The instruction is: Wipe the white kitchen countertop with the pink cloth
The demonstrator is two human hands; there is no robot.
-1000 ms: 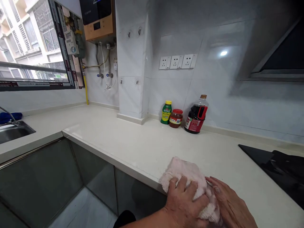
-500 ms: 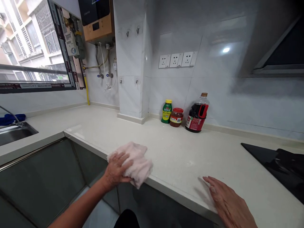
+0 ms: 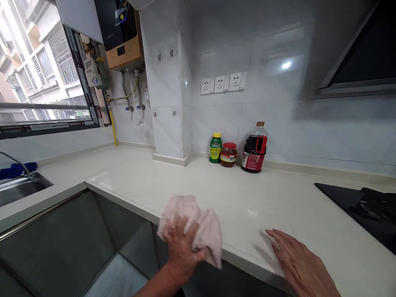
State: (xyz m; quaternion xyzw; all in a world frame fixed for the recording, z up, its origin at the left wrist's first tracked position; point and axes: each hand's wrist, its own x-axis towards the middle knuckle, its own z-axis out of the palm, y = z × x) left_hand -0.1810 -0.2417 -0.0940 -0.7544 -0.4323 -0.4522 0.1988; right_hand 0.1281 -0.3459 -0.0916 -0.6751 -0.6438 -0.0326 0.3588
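A pale pink cloth [image 3: 208, 233] lies bunched over the front edge of the white countertop [image 3: 136, 181], part of it drooping past the edge. My left hand [image 3: 182, 243] presses down on it, fingers curled over the fabric. To the right, my right hand [image 3: 298, 262] hovers close above the counter near the front edge, fingers stretched out and holding nothing. A small whitish wet-looking patch [image 3: 253, 213] shows on the counter between the cloth and my right hand.
Against the back wall stand a green bottle with a yellow cap [image 3: 215, 147], a red-lidded jar [image 3: 228, 154] and a large dark sauce bottle [image 3: 254, 147]. A black cooktop [image 3: 349, 202] lies at right. A sink [image 3: 26, 187] with a blue cloth [image 3: 18, 169] is at far left.
My left hand has slid the pink cloth rightward and nearer to me along the counter's front edge. My right hand has hardly moved. The view has tilted slightly.
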